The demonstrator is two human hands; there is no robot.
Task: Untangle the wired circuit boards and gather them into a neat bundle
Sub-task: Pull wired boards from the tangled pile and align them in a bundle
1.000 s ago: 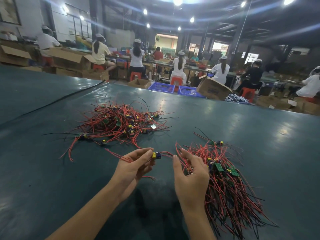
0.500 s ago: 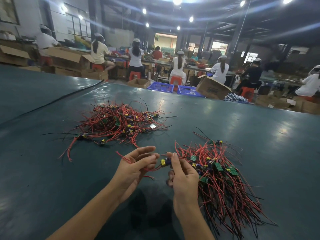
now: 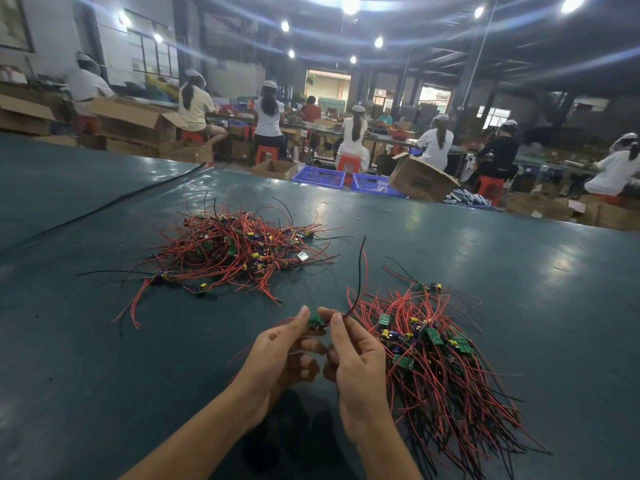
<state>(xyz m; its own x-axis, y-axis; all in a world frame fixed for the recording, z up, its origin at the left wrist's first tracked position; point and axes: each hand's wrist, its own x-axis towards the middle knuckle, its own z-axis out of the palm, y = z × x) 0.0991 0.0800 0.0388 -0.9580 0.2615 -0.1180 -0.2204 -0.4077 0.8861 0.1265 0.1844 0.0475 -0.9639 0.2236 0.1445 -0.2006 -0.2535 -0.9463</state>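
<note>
Both hands raised over green table, palms facing each other. Left hand pinches small green circuit board thumb-to-finger. Right hand pinches its black wire, wire arcing upward. Sorted bundle just right of hands; tangled pile further back left.

The left hand and right hand are bare, as are both forearms; fingernails look short, though blurred.
</note>
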